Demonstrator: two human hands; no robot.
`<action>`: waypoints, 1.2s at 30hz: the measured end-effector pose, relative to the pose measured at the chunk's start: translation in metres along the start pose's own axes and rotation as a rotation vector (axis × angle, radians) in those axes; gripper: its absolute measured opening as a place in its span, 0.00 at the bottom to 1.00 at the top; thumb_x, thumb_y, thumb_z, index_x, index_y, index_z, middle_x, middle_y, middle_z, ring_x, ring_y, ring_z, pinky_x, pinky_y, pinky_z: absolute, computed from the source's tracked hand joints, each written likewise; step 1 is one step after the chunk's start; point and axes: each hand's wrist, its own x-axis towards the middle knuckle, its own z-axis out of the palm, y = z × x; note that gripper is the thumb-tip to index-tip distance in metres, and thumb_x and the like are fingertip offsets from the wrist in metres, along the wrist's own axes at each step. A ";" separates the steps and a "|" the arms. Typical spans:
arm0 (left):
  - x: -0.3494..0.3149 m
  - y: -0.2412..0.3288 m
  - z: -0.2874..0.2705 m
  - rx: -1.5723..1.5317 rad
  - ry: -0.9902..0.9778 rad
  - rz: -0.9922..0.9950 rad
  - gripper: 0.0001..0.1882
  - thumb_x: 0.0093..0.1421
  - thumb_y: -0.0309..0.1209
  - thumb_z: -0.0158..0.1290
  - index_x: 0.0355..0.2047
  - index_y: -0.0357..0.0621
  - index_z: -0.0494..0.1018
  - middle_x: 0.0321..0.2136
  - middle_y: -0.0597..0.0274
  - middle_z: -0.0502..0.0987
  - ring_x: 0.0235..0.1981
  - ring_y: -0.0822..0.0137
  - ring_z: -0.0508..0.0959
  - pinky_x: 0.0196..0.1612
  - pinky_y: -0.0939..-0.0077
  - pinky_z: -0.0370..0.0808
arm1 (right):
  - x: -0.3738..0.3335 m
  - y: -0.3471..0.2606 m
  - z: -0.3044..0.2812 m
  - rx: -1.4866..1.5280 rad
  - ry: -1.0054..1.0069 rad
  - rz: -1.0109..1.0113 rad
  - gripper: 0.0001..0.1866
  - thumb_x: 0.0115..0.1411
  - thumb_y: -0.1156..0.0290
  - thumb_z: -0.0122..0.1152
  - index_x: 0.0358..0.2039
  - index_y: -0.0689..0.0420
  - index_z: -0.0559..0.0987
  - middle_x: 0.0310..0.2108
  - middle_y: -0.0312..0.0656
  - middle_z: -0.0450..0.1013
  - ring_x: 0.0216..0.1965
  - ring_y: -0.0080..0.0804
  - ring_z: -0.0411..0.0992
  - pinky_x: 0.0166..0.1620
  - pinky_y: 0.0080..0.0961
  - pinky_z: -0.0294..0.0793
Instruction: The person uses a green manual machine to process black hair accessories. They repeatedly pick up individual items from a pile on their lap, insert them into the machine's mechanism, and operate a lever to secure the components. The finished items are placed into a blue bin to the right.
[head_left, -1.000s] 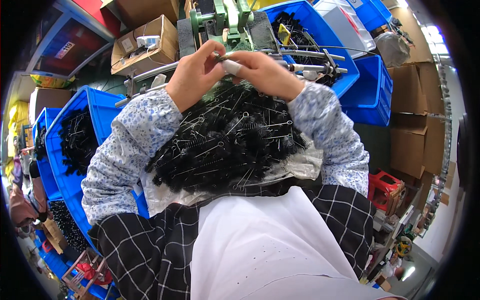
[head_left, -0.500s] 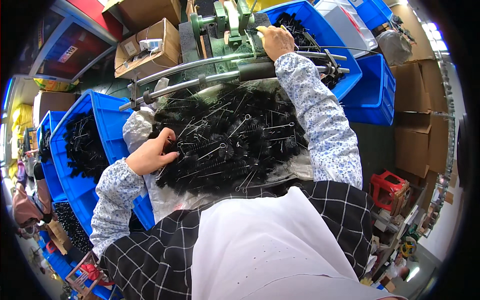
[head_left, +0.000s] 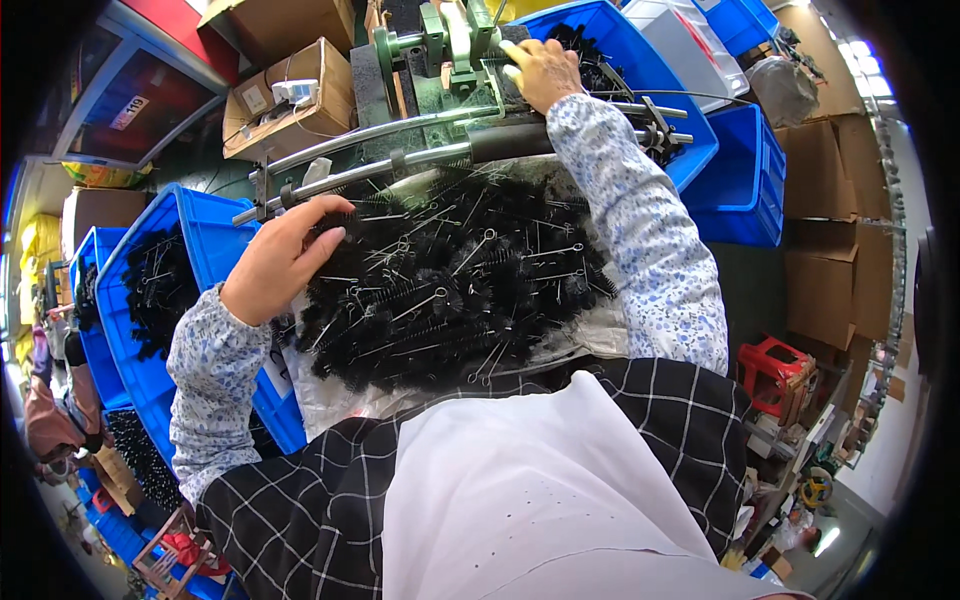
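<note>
A large heap of black wire brushes (head_left: 450, 280) with looped metal ends lies in front of me on pale sheeting. Over its far left edge is my left hand (head_left: 285, 255), thumb and forefinger apart, with nothing visible between them. My right hand (head_left: 548, 75) is beside the green bench machine (head_left: 440, 50) at the top, to the right of its wheel. Pale yellow covers sit on two of its fingertips, which point at the machine and stand apart. I see no brush between them, though the spot is small.
Metal rails (head_left: 400, 160) run between heap and machine. Blue bins of brushes stand on the left (head_left: 215, 230) and at the far right (head_left: 690, 110). An open cardboard box (head_left: 320, 110) sits left of the machine, and a red stool (head_left: 770, 375) at right.
My left hand has risen from the heap's left side to its far left edge. My right hand has shifted slightly left, and its covered fingertips have spread apart.
</note>
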 end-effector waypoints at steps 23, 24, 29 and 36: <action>0.014 -0.005 -0.007 -0.146 0.089 0.097 0.13 0.56 0.26 0.48 0.41 0.41 0.61 0.26 0.61 0.68 0.23 0.76 0.66 0.29 0.81 0.66 | -0.008 -0.022 -0.006 0.099 0.058 0.122 0.11 0.49 0.62 0.54 0.31 0.52 0.77 0.30 0.37 0.75 0.41 0.35 0.70 0.42 0.38 0.64; 0.013 -0.008 -0.008 -0.146 0.101 0.109 0.13 0.56 0.26 0.48 0.41 0.41 0.61 0.26 0.61 0.68 0.23 0.76 0.66 0.29 0.81 0.66 | -0.009 -0.010 -0.002 0.105 0.061 0.124 0.11 0.50 0.61 0.54 0.31 0.52 0.77 0.30 0.37 0.75 0.41 0.34 0.70 0.43 0.38 0.64; 0.020 -0.011 -0.004 -0.130 0.143 0.169 0.13 0.53 0.25 0.50 0.40 0.42 0.63 0.28 0.60 0.72 0.23 0.74 0.67 0.29 0.80 0.67 | 0.007 0.028 0.001 0.077 -0.048 0.175 0.14 0.53 0.59 0.51 0.38 0.44 0.78 0.34 0.41 0.75 0.35 0.40 0.73 0.39 0.39 0.71; 0.045 -0.004 0.012 -0.112 0.110 0.252 0.13 0.52 0.26 0.51 0.38 0.40 0.65 0.26 0.59 0.74 0.23 0.71 0.71 0.30 0.78 0.69 | 0.019 0.061 -0.018 0.047 -0.144 0.113 0.11 0.57 0.65 0.48 0.39 0.40 0.77 0.34 0.43 0.75 0.38 0.41 0.74 0.41 0.35 0.72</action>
